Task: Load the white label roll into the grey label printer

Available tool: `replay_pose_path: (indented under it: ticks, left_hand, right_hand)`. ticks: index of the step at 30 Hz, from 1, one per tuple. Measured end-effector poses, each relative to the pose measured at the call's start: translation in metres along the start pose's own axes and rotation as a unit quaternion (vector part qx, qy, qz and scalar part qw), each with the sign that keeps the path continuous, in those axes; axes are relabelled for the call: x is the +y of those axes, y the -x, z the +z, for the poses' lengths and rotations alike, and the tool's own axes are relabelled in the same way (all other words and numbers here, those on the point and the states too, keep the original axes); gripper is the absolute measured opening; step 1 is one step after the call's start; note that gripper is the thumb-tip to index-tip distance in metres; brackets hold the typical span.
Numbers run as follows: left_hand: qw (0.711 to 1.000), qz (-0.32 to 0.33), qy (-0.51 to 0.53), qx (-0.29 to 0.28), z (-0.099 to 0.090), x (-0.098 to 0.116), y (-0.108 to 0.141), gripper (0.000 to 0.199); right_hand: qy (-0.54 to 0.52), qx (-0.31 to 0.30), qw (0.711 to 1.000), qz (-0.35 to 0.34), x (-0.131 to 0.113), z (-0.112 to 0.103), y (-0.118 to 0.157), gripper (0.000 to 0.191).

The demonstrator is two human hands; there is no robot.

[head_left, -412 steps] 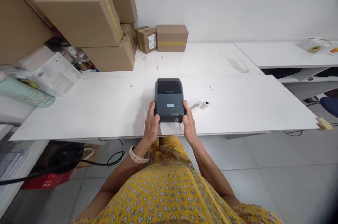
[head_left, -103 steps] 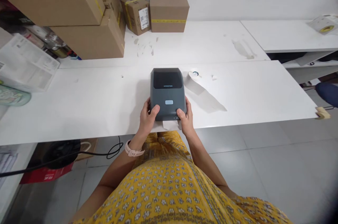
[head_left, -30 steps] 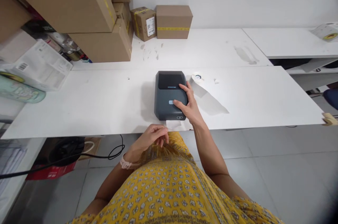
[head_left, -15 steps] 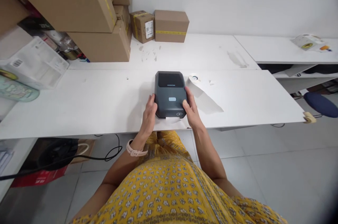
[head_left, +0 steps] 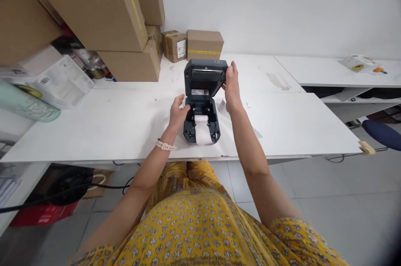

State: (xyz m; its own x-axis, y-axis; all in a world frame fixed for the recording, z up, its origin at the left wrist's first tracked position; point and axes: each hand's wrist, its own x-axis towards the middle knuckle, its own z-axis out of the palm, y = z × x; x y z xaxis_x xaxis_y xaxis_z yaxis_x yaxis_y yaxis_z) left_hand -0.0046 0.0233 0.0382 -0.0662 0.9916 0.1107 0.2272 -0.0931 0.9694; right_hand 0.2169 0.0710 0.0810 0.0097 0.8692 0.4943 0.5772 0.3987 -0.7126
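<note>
A dark grey label printer stands on the white table with its lid swung up and back. Inside lies a small white paper roll, its strip running toward the front edge. My right hand grips the raised lid by its right side. My left hand is at the left side of the base, fingers apart and thumb at the rim; whether it touches is unclear. Partly hidden behind my right wrist, a loose white paper strip lies to the right of the printer.
Cardboard boxes are stacked at the back left, with two smaller ones, including a brown box, behind the printer. A mint-green bottle lies at far left. The table's front edge runs close to my body.
The printer's lid has gone from closed to raised, showing the roll inside. My right hand moved up with the lid; my left hand stayed by the left side, shifting slightly upward.
</note>
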Motion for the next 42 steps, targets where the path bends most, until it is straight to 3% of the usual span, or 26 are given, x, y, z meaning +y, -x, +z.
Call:
replay_pose_path:
  ticks: [3,6,8,11,16,21,25,28,30,33,36,39,42]
  left_hand:
    - [0.999,-0.008,-0.041,-0.029,0.006,-0.010,0.002,0.064]
    - [0.996,-0.006,-0.085,-0.028,0.011,-0.010,0.002,0.068]
    - [0.993,-0.002,-0.115,-0.018,0.014,-0.008,-0.001,0.068]
    - [0.988,0.006,-0.151,-0.006,0.017,-0.005,-0.006,0.063]
    - [0.982,0.018,-0.186,-0.004,0.020,-0.006,-0.008,0.061]
    - [0.978,0.034,-0.208,-0.014,0.020,-0.005,-0.004,0.065]
    - [0.974,0.047,-0.222,-0.017,0.021,-0.006,-0.002,0.063]
    - [0.973,0.052,-0.226,-0.015,0.021,-0.009,-0.001,0.062]
    - [0.972,0.055,-0.228,-0.016,0.022,-0.011,-0.001,0.062]
    - [0.971,0.056,-0.232,-0.017,0.022,-0.013,-0.001,0.061]
    - [0.967,0.056,-0.247,-0.015,0.023,-0.014,-0.002,0.060]
    - [0.962,0.059,-0.265,-0.012,0.024,-0.015,-0.002,0.061]
    - [0.959,0.061,-0.277,-0.011,0.025,-0.015,-0.004,0.061]
  right_hand:
    - [-0.076,0.052,0.993,0.076,-0.006,0.004,-0.005,0.078]
    - [-0.043,0.125,0.989,0.061,-0.019,0.007,0.019,0.072]
    - [0.055,0.050,0.997,0.029,-0.025,0.010,0.041,0.060]
    - [0.158,-0.160,0.974,-0.026,-0.029,0.017,0.061,0.041]
    - [0.182,-0.339,0.920,-0.074,-0.023,0.032,0.052,0.026]
    - [0.149,-0.454,0.875,-0.077,-0.020,0.036,0.027,0.015]
    - [0.084,-0.495,0.861,-0.086,-0.020,0.008,0.018,0.034]
    - [-0.054,-0.449,0.890,-0.062,-0.008,-0.041,0.030,0.048]
    - [-0.183,-0.335,0.924,-0.016,0.007,-0.084,0.050,0.057]
    - [-0.218,-0.203,0.954,0.005,0.037,-0.148,0.091,0.059]
    - [-0.211,-0.105,0.970,0.066,0.070,-0.196,0.127,0.044]
    - [-0.155,-0.101,0.967,0.176,0.105,-0.214,0.143,0.044]
    - [-0.123,-0.104,0.964,0.211,0.134,-0.198,0.139,0.050]
